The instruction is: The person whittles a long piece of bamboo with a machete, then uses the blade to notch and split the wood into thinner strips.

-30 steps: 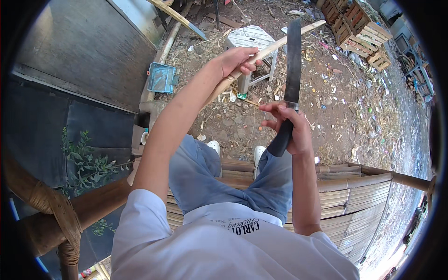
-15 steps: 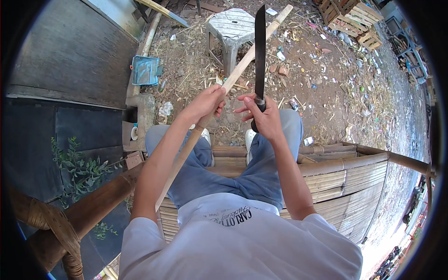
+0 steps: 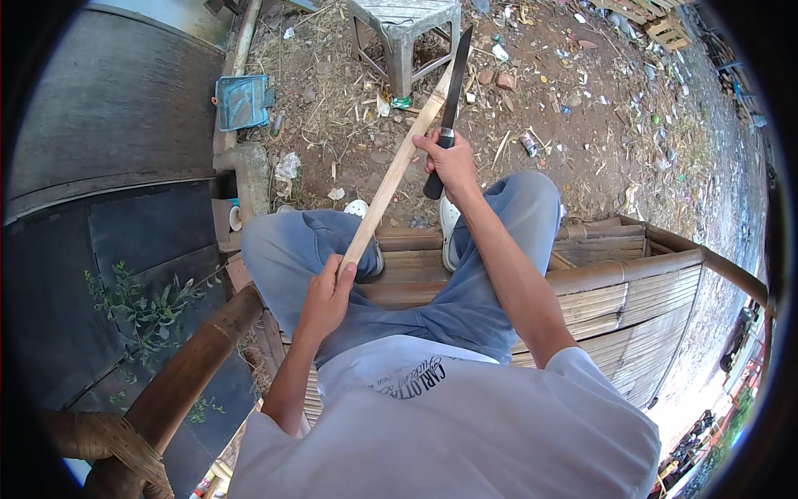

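One long pale wooden strip [image 3: 391,185] slants over the person's lap, from near left to far right. Its near part is in the left hand [image 3: 325,303], thumb laid along the top and fingers curled round beneath; whether it runs on under the palm cannot be told. The right hand [image 3: 453,163] has its fingers closed about the black handle of a long knife [image 3: 438,170], the thumb reaching out to the strip's right edge. The dark blade points away and overlaps the strip's far part in view; whether they touch cannot be told.

Below the strip are the jeans [image 3: 291,249], knees spread, with the gap between them opening onto the bench front and white shoes [image 3: 450,218]. Just left of the strip's far part is a leg of the grey stool [image 3: 401,66], limiting room there. To the right, littered ground [image 3: 598,141] stretches broadly to a grey paved edge. Farther left lies a blue tray [image 3: 242,103] beside a dark wall. Near left, a thick bamboo rail [image 3: 191,353] bounds the seat; near right, the slatted bamboo bench [image 3: 636,303] extends outward.
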{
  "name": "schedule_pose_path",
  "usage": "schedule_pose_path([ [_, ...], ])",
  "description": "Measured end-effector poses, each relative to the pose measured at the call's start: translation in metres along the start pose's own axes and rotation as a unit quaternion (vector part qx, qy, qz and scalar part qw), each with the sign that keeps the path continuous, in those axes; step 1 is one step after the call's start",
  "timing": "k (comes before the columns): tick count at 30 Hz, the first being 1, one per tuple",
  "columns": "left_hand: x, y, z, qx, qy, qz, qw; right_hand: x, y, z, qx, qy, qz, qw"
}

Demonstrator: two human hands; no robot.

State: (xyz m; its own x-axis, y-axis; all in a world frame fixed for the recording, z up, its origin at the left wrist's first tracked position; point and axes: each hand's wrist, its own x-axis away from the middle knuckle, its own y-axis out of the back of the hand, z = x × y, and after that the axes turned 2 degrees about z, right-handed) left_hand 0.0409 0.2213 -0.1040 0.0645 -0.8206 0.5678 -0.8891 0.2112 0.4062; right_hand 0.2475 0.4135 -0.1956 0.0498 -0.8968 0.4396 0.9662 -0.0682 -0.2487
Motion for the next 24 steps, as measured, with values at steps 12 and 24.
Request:
schedule_pose_path([
  [12,-0.112,-0.025,-0.061,0.21,0.096,0.136,0.963,-0.009,-0.001,-0.012,-0.108,-0.057,0.039,0.992],
  [24,-0.059,0.024,-0.013,0.18,0.203,0.233,0.934,-0.021,0.01,-0.001,0.019,-0.095,-0.032,0.995],
])
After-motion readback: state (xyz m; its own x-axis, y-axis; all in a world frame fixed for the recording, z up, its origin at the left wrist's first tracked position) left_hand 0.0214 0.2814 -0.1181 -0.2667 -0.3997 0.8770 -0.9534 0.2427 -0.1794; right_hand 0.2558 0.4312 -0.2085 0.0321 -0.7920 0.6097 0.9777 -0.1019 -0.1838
